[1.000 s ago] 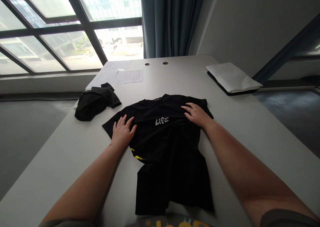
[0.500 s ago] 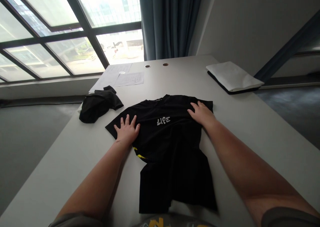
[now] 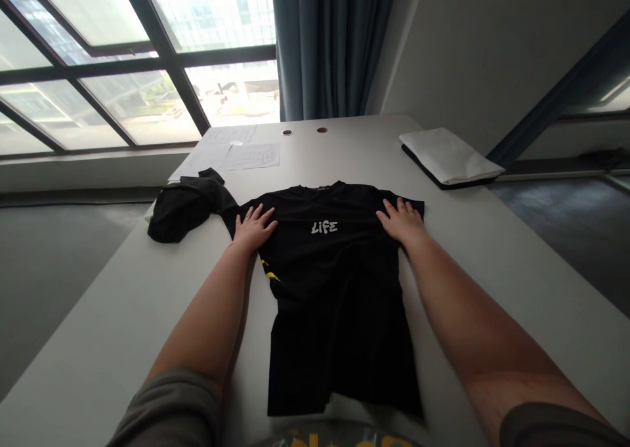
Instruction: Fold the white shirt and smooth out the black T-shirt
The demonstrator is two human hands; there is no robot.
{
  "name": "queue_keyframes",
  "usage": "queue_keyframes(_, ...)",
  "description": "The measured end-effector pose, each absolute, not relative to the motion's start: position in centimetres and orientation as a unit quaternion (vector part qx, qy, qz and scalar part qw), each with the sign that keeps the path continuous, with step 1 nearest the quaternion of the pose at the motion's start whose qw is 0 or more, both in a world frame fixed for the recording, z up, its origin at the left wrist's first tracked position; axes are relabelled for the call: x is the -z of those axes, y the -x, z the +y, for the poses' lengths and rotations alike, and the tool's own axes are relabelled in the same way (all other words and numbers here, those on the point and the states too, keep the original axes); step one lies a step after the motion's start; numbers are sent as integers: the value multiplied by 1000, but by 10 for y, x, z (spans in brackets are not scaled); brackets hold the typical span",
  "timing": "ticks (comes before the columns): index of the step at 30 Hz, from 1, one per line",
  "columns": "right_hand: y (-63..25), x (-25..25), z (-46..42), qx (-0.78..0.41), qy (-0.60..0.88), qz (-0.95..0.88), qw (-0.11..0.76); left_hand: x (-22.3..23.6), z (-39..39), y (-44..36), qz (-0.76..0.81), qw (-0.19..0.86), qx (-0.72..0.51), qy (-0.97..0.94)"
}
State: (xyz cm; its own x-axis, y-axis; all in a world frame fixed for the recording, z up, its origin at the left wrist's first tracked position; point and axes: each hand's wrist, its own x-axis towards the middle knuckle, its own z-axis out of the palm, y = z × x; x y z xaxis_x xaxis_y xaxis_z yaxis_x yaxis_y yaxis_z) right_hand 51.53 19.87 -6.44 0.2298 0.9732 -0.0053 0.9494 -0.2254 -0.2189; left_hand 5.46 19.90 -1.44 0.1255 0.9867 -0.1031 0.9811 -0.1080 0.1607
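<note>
A black T-shirt point(image 3: 339, 283) lies spread on the white table, its collar at the far end and its hem toward me. White lettering reading "Life" crosses its chest, and a yellow mark shows on its left edge. Flat on the left shoulder area rests my left hand point(image 3: 253, 229), fingers spread. My right hand point(image 3: 402, 222) presses on the right sleeve, its fingers also apart. Just beyond the left sleeve sits a crumpled dark cloth point(image 3: 184, 207), which the sleeve appears to touch.
Printed sheets of paper point(image 3: 253, 156) lie at the table's far left. A folded white cloth point(image 3: 450, 155) rests on something black at the far right. Two round cable holes are near the back edge of the table point(image 3: 354, 145). Window and blue curtain point(image 3: 335, 46) stand behind.
My left hand has moved forward and slightly right, carrying the shirt's left shoulder and sleeve away from me. The shirt's left side now lies straighter. My right hand has shifted only slightly.
</note>
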Motion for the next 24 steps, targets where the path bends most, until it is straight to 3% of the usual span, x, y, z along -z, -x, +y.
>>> queue_keyframes(5,-524,74,201,-63,766,-628,122,18,197,-44,711,89,-19,-698)
queue_keyframes(14,-511,54,188,-54,767,-634,85,15,180,-59,790,45,7,-611)
queue_keyframes(19,-491,45,179,-12,643,-749,162,7,170,-68,728,-3,-42,-684)
queue_keyframes(24,-475,50,179,-56,581,-806,102,8,168,-77,692,10,-66,-719)
